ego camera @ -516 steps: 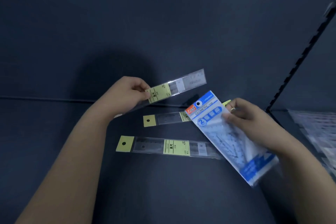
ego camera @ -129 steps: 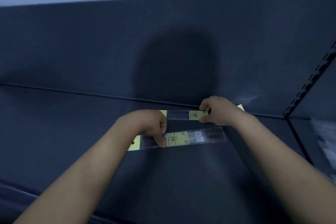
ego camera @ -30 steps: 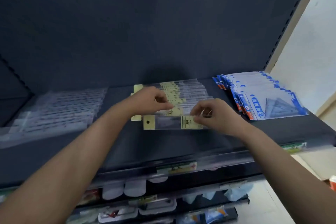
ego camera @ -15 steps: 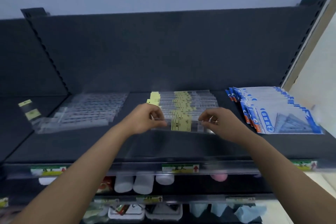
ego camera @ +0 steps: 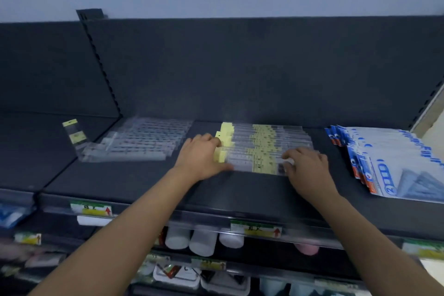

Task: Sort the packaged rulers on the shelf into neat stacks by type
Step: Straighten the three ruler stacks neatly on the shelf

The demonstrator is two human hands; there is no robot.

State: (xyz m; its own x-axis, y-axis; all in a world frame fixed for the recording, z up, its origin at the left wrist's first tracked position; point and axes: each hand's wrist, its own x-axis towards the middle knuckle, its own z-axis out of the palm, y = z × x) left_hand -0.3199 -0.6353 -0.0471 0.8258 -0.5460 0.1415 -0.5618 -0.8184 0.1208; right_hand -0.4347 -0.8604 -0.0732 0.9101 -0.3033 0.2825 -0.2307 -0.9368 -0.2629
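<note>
Head view: left hand and right hand hold yellow-tagged rulers.

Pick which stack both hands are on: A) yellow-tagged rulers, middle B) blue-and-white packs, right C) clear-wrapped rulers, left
A: the left hand holds the tag end of the yellow-tagged rulers and the right hand the other end; the clear-wrapped rulers and blue-and-white packs lie untouched.
</note>
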